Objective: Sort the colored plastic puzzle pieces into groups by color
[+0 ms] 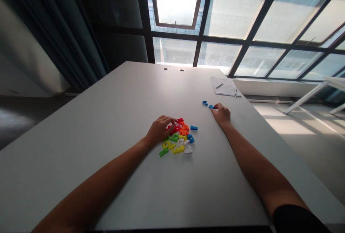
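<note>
A pile of small coloured plastic pieces lies on the white table [121,118]. My left hand [161,128] rests at the pile's left side, fingers apart and stretched over the red pieces [176,129]. Orange pieces [184,131], green pieces [175,138], yellow pieces [179,149] and white pieces [188,149] lie close together there. Farther right, my right hand [222,113] has its fingertips closed on a blue plastic piece [211,107], partly hidden by them. Just beyond sit other small blue pieces [205,102]. Two more, including a blue bar [193,127], are at the pile's right edge.
Paper sheets [225,86] with pens on them lie near the table's far right corner. Two round holes [174,69] are set in the far edge. A dark curtain [59,28] hangs at left, large windows behind. Another white table [335,82] stands at right.
</note>
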Demonstrator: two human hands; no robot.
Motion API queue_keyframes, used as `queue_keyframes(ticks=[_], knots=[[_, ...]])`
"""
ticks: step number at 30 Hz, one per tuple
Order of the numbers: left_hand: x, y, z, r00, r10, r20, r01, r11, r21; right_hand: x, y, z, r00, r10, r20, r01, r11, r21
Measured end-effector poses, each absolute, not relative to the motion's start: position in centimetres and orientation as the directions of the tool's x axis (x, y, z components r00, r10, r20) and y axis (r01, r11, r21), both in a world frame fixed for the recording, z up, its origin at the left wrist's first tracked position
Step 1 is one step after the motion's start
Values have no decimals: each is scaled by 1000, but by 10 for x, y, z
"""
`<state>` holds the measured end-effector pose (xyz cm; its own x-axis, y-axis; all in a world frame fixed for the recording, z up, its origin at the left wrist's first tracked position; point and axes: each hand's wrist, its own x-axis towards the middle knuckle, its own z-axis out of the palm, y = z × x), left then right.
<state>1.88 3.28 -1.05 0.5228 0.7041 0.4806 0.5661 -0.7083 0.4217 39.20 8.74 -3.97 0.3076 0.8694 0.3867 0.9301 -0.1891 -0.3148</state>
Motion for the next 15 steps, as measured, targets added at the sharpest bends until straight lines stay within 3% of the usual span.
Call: queue_keyframes(ticks=[3, 8, 15], knots=[[19, 32, -10, 530, 704, 472, 572, -708, 414, 387, 87, -42, 279, 886, 369, 949, -197, -245], [19, 33, -11, 528, 708, 469, 569, -705, 423, 384, 87, -43, 217, 881, 420, 962, -121, -243], [20, 32, -11, 519, 715, 469, 571, -698, 432, 384, 88, -44, 181, 926, 330, 972, -116, -206]])
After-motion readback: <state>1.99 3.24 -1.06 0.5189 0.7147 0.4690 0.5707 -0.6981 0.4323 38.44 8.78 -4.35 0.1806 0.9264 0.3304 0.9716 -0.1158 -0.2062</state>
